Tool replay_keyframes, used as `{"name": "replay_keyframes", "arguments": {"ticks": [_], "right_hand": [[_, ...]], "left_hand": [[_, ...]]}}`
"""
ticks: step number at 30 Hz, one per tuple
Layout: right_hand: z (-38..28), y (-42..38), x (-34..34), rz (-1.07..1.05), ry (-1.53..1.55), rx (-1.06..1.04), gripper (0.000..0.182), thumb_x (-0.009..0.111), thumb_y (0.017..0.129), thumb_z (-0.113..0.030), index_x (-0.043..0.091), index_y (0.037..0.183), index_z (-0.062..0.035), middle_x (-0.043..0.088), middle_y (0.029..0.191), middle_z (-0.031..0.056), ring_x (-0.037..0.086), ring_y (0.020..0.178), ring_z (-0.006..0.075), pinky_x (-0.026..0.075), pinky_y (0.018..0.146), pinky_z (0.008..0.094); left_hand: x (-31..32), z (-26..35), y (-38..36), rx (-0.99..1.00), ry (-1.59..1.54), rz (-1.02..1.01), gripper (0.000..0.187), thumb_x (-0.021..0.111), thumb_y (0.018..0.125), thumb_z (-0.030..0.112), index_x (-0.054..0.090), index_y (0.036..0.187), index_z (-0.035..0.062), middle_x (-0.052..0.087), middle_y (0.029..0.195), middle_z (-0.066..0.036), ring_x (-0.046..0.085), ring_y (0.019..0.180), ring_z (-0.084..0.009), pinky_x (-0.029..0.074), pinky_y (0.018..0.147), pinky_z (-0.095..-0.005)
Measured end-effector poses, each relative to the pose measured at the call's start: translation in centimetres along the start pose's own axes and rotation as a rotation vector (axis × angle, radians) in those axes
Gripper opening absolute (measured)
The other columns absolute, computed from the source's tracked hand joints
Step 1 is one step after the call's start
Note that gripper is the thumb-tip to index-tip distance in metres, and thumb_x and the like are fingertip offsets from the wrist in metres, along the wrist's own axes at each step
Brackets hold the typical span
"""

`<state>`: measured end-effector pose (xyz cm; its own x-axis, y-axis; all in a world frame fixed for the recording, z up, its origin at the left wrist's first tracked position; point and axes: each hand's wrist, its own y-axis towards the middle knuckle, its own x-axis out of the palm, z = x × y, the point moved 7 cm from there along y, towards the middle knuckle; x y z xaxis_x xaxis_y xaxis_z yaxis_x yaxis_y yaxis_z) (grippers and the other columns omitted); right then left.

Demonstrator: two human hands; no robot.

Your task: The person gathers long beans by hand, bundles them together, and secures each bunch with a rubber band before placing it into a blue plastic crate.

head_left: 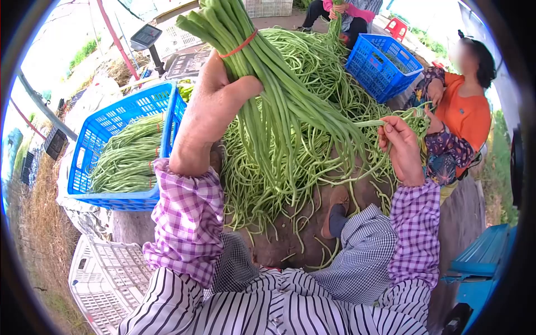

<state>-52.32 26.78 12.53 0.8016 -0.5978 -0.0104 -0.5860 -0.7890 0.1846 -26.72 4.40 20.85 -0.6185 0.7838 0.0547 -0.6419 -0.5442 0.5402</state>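
Observation:
My left hand [215, 111] is closed around a thick bundle of green long beans [279, 95], raised over the pile. A red rubber band [240, 44] circles the bundle near its upper end, and the loose ends fan down to the right. On the right, my right hand [403, 149] pinches the tip of a long bean [368, 123] that stretches out from the bundle's side. Below both hands, a large heap of loose long beans [245, 184] covers the ground in front of my feet.
At left stands a blue crate [114, 196] holding banded bean bundles; a white crate [106, 279] sits below it. Another blue crate [368, 70] is beyond the heap. A person in orange [466, 120] at right and another person [357, 11] at the back handle beans. A scale display [146, 36] stands back left.

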Motion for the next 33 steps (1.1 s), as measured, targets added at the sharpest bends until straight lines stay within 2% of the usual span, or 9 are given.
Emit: {"name": "replay_keyframes", "arguments": {"ticks": [5, 9, 12, 17, 23, 26, 29, 32, 33], "right_hand": [[2.1, 0.2, -0.2, -0.005, -0.197, 0.105, 0.016, 0.057, 0.093, -0.013, 0.060, 0.105, -0.0034, 0.061, 0.086, 0.0006, 0.054, 0.073, 0.0058, 0.043, 0.063, 0.0199], [1.2, 0.2, 2.6, 0.023, -0.600, -0.165, 0.015, 0.063, 0.087, -0.010, 0.062, 0.101, -0.0032, 0.062, 0.085, 0.0001, 0.058, 0.077, 0.0080, 0.048, 0.069, 0.0226], [-3.7, -1.3, 8.4, -0.148, -0.441, -0.245, 0.015, 0.059, 0.089, -0.002, 0.061, 0.103, 0.0001, 0.062, 0.093, 0.0031, 0.060, 0.086, 0.0093, 0.048, 0.078, 0.0233], [-5.8, -3.7, 15.5, -0.360, -0.474, -0.349, 0.018, 0.056, 0.088, 0.001, 0.062, 0.105, 0.0023, 0.065, 0.094, 0.0078, 0.065, 0.083, 0.0132, 0.052, 0.071, 0.0253], [-5.5, -3.1, 15.4, -0.121, -0.549, -0.548, 0.016, 0.064, 0.080, -0.002, 0.061, 0.096, -0.0005, 0.064, 0.084, 0.0149, 0.065, 0.073, 0.0290, 0.052, 0.062, 0.0353], [-5.2, -2.7, 15.1, -0.043, -0.661, -0.581, 0.016, 0.067, 0.077, -0.003, 0.059, 0.091, -0.0017, 0.063, 0.080, 0.0132, 0.064, 0.071, 0.0295, 0.051, 0.060, 0.0362], [-5.1, -2.7, 15.1, 0.031, -0.757, -0.635, 0.018, 0.071, 0.074, -0.007, 0.057, 0.087, -0.0030, 0.062, 0.078, 0.0118, 0.063, 0.068, 0.0286, 0.050, 0.058, 0.0363], [-4.9, -2.7, 14.7, 0.056, -0.805, -0.655, 0.020, 0.072, 0.073, -0.009, 0.056, 0.085, -0.0033, 0.061, 0.077, 0.0120, 0.062, 0.066, 0.0283, 0.049, 0.056, 0.0358], [-4.9, -2.6, 14.5, 0.057, -0.816, -0.655, 0.021, 0.072, 0.073, -0.009, 0.056, 0.085, -0.0033, 0.061, 0.077, 0.0123, 0.062, 0.065, 0.0284, 0.048, 0.056, 0.0355]], "left_hand": [[0.4, -0.3, -0.1, 0.004, 0.140, 0.017, 0.039, 0.063, 0.080, 0.004, 0.048, 0.116, -0.0012, 0.062, 0.095, -0.007, 0.058, 0.084, -0.0117, 0.048, 0.074, -0.0271], [1.5, 0.1, -0.3, -0.011, 0.096, 0.074, 0.038, 0.063, 0.079, 0.004, 0.048, 0.113, -0.0014, 0.061, 0.093, -0.007, 0.059, 0.081, -0.0117, 0.049, 0.071, -0.0275], [2.4, -0.6, -0.2, 0.018, 0.108, 0.070, 0.038, 0.063, 0.079, 0.004, 0.048, 0.113, -0.0016, 0.061, 0.092, -0.008, 0.059, 0.081, -0.0111, 0.050, 0.071, -0.0277], [4.4, -1.3, -0.7, 0.052, 0.296, 0.033, 0.037, 0.064, 0.074, 0.010, 0.051, 0.107, -0.0025, 0.057, 0.086, -0.017, 0.058, 0.085, -0.0289, 0.046, 0.075, -0.0379], [5.7, -1.1, -1.1, -0.003, 0.389, -0.068, 0.041, 0.062, 0.072, 0.007, 0.050, 0.109, -0.0021, 0.060, 0.090, -0.021, 0.060, 0.086, -0.0346, 0.047, 0.076, -0.0389], [6.0, -1.0, -1.3, -0.008, 0.434, -0.141, 0.044, 0.060, 0.076, 0.000, 0.049, 0.118, -0.0018, 0.062, 0.097, -0.007, 0.057, 0.084, -0.0095, 0.047, 0.074, -0.0263], [6.1, -1.2, -1.6, -0.072, 0.525, -0.142, 0.045, 0.059, 0.074, 0.000, 0.049, 0.119, -0.0017, 0.062, 0.097, -0.007, 0.056, 0.086, -0.0094, 0.047, 0.075, -0.0259], [6.8, -1.2, -2.0, -0.077, 0.450, -0.114, 0.039, 0.062, 0.069, 0.008, 0.047, 0.103, -0.0054, 0.061, 0.086, -0.025, 0.061, 0.086, -0.0402, 0.048, 0.073, -0.0421], [6.8, -1.2, -2.1, -0.107, 0.481, -0.122, 0.040, 0.063, 0.069, 0.009, 0.047, 0.102, -0.0055, 0.061, 0.083, -0.024, 0.061, 0.083, -0.0401, 0.048, 0.071, -0.0414]]}}
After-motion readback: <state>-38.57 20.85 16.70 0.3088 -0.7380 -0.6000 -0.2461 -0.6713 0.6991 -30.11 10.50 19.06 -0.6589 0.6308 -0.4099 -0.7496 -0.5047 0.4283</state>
